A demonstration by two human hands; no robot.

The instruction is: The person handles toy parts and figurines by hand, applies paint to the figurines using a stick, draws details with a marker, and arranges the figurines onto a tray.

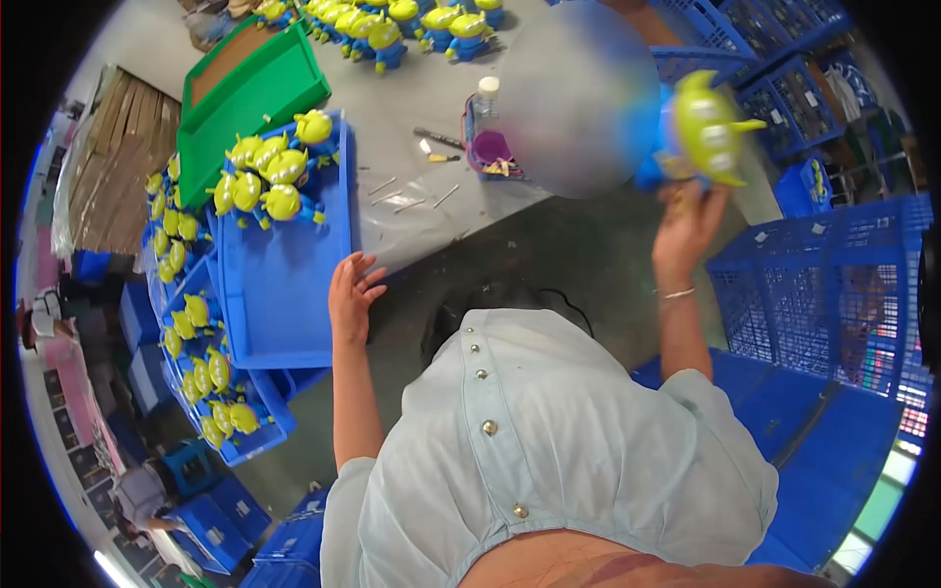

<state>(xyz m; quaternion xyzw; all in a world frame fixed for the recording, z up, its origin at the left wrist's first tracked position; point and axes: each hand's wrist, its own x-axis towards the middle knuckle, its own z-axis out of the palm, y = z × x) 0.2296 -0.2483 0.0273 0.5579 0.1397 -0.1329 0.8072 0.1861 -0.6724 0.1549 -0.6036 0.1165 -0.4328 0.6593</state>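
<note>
In my right hand (pixel 686 233) is a toy alien figure (pixel 708 132) with a lime-green head and blue body, tipped sideways and raised at the right of the table. My fingers grip it from below. My left hand (pixel 353 297) hovers by the right rim of a blue tray (pixel 279 294), its fingers loosely apart and nothing in them. I cannot tell whether it touches the rim. A group of similar alien figures (pixel 265 176) stands in the far part of that tray.
A green tray (pixel 250 93) lies behind the blue one. More alien figures (pixel 392 29) crowd the table's far side. A small basket (pixel 490 147) holds a bottle and purple cup, near thin white sticks (pixel 410 205). Blue crates (pixel 799 294) stand right. A round blur hides the upper middle.
</note>
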